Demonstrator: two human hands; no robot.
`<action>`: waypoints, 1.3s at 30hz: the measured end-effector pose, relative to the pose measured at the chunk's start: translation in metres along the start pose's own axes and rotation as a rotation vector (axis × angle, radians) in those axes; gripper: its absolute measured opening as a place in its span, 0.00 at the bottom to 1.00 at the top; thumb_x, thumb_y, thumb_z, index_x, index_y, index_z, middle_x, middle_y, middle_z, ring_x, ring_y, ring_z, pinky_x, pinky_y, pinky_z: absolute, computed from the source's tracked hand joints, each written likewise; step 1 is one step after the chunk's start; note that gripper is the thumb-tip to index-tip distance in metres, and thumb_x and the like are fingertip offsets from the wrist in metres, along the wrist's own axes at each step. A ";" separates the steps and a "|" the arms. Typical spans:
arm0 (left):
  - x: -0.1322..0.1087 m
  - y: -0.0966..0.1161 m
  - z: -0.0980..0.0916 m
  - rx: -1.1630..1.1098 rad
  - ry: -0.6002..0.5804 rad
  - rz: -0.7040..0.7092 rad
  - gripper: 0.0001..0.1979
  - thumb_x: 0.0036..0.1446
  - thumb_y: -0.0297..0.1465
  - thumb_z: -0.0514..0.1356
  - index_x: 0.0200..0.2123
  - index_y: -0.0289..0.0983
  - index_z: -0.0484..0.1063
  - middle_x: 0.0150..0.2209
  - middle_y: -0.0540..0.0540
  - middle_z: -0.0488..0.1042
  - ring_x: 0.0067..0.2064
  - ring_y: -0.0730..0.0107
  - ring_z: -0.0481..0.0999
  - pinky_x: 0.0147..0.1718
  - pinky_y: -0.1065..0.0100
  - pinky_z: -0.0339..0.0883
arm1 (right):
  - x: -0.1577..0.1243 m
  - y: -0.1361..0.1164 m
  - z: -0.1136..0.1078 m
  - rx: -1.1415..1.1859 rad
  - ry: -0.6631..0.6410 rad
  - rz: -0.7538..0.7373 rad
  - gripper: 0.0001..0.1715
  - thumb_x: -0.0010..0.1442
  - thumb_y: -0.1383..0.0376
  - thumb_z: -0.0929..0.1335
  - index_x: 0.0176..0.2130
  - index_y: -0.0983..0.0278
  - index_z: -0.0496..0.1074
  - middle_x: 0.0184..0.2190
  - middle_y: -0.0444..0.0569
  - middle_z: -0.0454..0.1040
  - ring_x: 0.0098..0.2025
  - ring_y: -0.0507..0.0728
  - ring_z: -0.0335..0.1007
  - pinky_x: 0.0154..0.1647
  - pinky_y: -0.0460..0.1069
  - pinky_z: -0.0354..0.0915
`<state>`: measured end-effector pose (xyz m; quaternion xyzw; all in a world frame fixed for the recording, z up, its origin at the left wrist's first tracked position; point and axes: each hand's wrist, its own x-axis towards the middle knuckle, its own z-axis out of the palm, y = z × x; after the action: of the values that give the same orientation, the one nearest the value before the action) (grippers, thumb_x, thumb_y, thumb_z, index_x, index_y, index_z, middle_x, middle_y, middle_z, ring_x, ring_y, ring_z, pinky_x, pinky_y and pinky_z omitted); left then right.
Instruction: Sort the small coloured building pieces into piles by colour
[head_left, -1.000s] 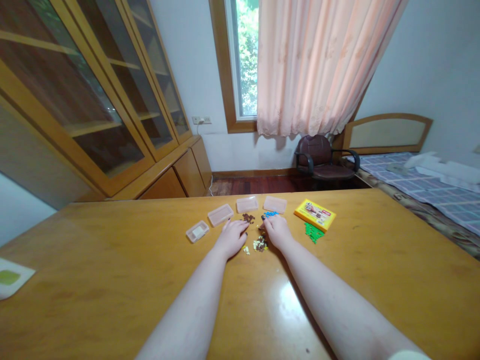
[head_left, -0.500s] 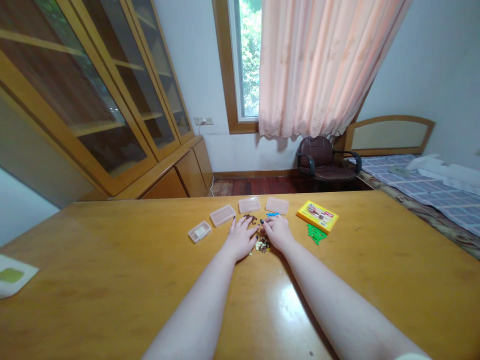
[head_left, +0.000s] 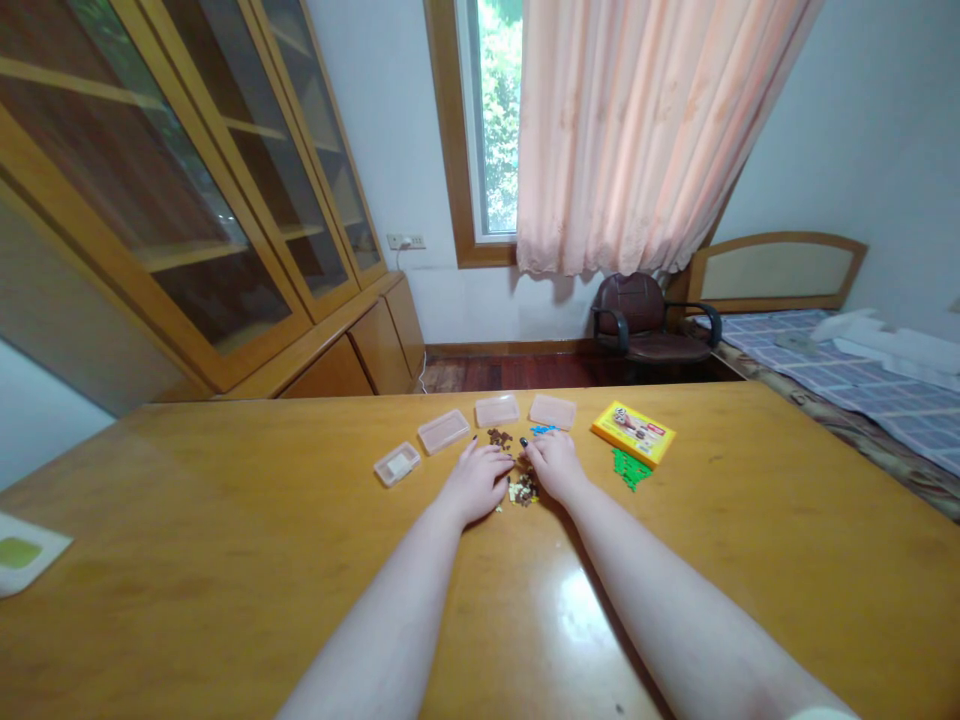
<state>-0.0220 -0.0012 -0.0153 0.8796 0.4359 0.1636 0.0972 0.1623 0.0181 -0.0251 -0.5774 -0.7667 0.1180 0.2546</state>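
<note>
My left hand rests on the wooden table, its fingers bent toward the small loose pieces and close together; anything beneath them is hidden. Opposite it, my right hand has its fingers curled down at the pile, the fingertips partly hidden. Between and below the hands lies a mixed pile of cream and dark brown pieces. Brown pieces sit just beyond my left fingers. Blue pieces lie beyond my right hand. Green pieces are farther right, beside a yellow box.
Several clear plastic boxes stand in an arc behind the hands, among them a small one at the left end. A white and green object lies at the table's left edge. Beyond the table are a chair and a bed.
My left hand has drawn slightly back toward me and its fingers have come closer together, uncovering more of the brown pieces. My right hand has barely moved.
</note>
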 end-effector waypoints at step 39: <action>-0.006 0.000 -0.010 -0.005 0.017 0.036 0.16 0.53 0.22 0.53 0.38 0.43 0.78 0.40 0.48 0.77 0.45 0.65 0.71 0.54 0.57 0.58 | -0.001 0.005 -0.004 0.168 -0.104 0.068 0.28 0.62 0.57 0.60 0.18 0.65 0.73 0.19 0.48 0.73 0.24 0.52 0.65 0.28 0.46 0.54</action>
<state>-0.0286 -0.0057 -0.0072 0.8857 0.4203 0.1742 0.0927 0.1692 0.0183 -0.0242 -0.5727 -0.7464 0.2201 0.2579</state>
